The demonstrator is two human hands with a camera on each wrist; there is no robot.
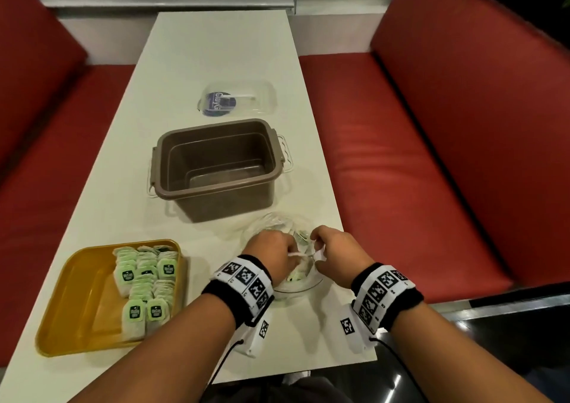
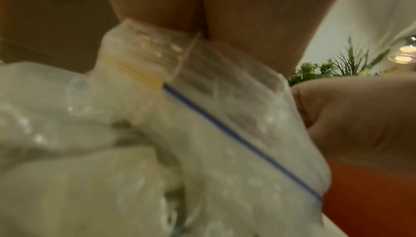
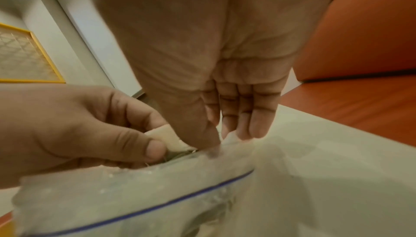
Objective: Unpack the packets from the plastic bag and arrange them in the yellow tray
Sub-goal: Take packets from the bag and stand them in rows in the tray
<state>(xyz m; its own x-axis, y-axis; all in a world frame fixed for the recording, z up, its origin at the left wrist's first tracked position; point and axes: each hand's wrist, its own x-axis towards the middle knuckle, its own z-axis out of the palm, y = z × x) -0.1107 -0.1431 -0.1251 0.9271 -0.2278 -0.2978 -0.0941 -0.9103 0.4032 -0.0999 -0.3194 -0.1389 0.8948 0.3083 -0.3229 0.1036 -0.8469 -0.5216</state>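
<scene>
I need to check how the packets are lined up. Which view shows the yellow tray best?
The head view: the whole yellow tray shows, green-labelled packets stacked along its right side. The right wrist view catches only a yellow-edged corner; the left wrist view shows none of it.

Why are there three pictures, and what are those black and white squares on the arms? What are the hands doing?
No robot here: these are a person's two hands. The squared bands carry little cameras. The big picture comes from a camera on the head; the two close-ups come from the wrists.

On the white table sit a yellow tray with green packets, a brown tub, and a clear lid.

The left hand and right hand pinch the mouth of a clear plastic bag, apparently to open it. More packets seem to show inside.
</scene>
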